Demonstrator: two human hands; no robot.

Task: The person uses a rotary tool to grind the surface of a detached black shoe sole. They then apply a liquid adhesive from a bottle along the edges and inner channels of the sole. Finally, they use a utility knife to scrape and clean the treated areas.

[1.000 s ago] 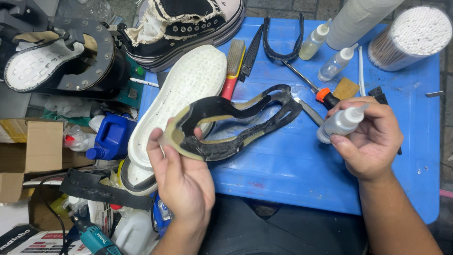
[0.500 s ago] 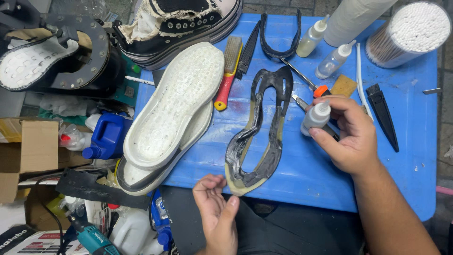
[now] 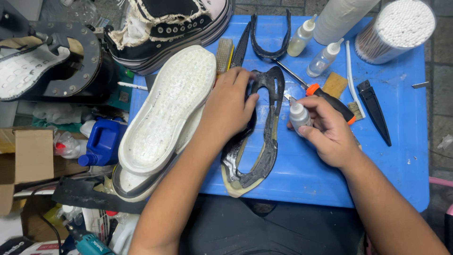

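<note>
Your black rubber sole rim [image 3: 264, 141] lies flat on the blue table [image 3: 391, 156], long axis running away from you, toe end far. Your left hand [image 3: 231, 106] reaches across, palm down, fingers spread pressing its top. Your right hand [image 3: 328, 130] grips a small grey glue bottle [image 3: 298, 114], nozzle tilted toward the rim.

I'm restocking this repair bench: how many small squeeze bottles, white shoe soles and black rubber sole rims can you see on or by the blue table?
Small squeeze bottles: 3, two standing, one in the right hand
White shoe soles: 2, stacked
Black sole rims: 2
Total: 7
</note>
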